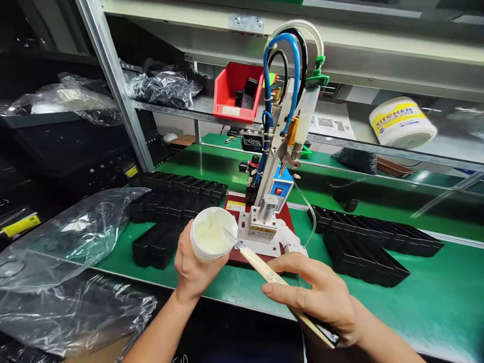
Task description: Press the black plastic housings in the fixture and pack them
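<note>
My left hand [194, 264] is wrapped round a white tub [210, 253], tilted so that its pale, creamy contents show. In my right hand [321, 292] is a utility knife [264, 267] with a cream-coloured handle, its fingers closed along the grip. The knife's thin metal blade reaches over the tub's right rim, its tip at the pale paste. Just behind the tub stands a dispensing machine [269, 201] with a metal column, blue and black hoses and an upright syringe barrel [308, 111].
Black moulded parts lie in rows left [177, 194] and right [366, 252] on the green bench [446, 297]. Clear plastic bags [86, 232] cover the left edge. The shelf above holds a red bin [238, 93] and a white-yellow wipes tub [403, 123].
</note>
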Tool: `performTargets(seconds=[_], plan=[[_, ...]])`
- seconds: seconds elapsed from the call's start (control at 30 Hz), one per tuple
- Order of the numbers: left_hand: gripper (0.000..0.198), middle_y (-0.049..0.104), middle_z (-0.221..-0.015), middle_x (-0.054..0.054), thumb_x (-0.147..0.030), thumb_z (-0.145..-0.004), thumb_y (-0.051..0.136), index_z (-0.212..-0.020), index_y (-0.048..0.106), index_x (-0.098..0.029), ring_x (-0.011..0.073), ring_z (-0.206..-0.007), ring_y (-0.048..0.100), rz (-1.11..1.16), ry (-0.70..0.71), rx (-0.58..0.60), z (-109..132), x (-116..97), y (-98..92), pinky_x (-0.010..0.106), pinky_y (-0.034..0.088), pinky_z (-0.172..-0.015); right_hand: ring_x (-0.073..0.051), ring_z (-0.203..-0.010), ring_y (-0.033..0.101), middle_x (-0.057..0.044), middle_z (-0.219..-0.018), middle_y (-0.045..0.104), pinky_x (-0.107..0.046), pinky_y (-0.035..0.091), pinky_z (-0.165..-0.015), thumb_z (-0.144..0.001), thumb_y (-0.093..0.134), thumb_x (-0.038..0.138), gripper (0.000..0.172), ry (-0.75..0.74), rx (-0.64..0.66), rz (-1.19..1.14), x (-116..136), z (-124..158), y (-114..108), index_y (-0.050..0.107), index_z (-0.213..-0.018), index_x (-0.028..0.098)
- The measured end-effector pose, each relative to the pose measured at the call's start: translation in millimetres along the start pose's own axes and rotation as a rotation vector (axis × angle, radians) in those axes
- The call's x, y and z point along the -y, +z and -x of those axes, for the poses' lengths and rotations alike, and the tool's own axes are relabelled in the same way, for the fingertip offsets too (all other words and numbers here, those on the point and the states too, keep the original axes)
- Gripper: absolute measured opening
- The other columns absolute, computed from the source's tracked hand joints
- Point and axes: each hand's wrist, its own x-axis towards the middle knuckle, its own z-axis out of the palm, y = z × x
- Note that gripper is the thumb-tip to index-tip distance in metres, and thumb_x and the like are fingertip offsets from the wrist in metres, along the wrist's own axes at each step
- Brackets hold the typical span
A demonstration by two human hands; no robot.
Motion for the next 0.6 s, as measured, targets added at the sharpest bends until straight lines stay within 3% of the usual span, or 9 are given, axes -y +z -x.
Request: performTargets(seconds=[0.1,0.2,0.37,0.47,0.6], plan=[[0.101,0.061,-0.118,0.020,-0.042,-0.054,0.085,-0.138,0.038,-0.008,0.0298,-0.102,0.064,0.002,0.016,0.017,2,6,-0.2,0.038,0.055,-0.086,-0.018,-0.083,0.064,-0.011,-0.101,0.065,-0.027,0.054,-0.068,-0.092,0.052,0.017,0.031,-0.106,0.174,-0.065,0,0,4,0.063,-0.120,0.020],[0.102,0.061,-0.120,0.020,-0.042,-0.054,0.085,-0.139,0.038,-0.010,0.0299,-0.103,0.064,-0.019,0.035,0.015,3,11,0.9,0.038,0.054,-0.087,-0.020,-0.082,0.063,-0.014,-0.100,0.063,-0.030,0.051,-0.065,-0.094,0.043,0.019,0.032,-0.118,0.203,-0.157,-1,4,3,0.061,-0.121,0.015],[0.098,0.061,-0.120,0.020,-0.042,-0.057,0.083,-0.138,0.039,-0.010,0.0300,-0.105,0.063,-0.059,-0.012,0.011,1,12,3.0,0.039,0.054,-0.089,-0.020,-0.079,0.064,-0.011,-0.101,0.065,-0.030,0.050,-0.064,-0.090,0.048,0.019,0.033,-0.005,0.194,-0.280,1,15,-14,0.063,-0.119,0.022],[0.097,0.062,-0.119,0.019,-0.044,-0.058,0.082,-0.138,0.039,-0.010,0.0298,-0.103,0.064,-0.042,-0.092,0.029,1,10,3.2,0.039,0.055,-0.087,-0.019,-0.077,0.064,-0.008,-0.098,0.065,-0.030,0.051,-0.063,-0.090,0.050,0.018,0.031,0.155,0.004,-0.335,7,25,-23,0.066,-0.114,0.029],[0.097,0.064,-0.116,0.017,-0.051,-0.056,0.079,-0.137,0.043,-0.013,0.0318,-0.098,0.066,-0.052,-0.285,0.049,5,8,3.9,0.044,0.057,-0.082,-0.019,-0.075,0.062,-0.007,-0.088,0.064,-0.032,0.052,-0.063,-0.090,0.055,0.015,0.029,0.243,-0.488,-0.367,6,35,-19,0.067,-0.110,0.031]])
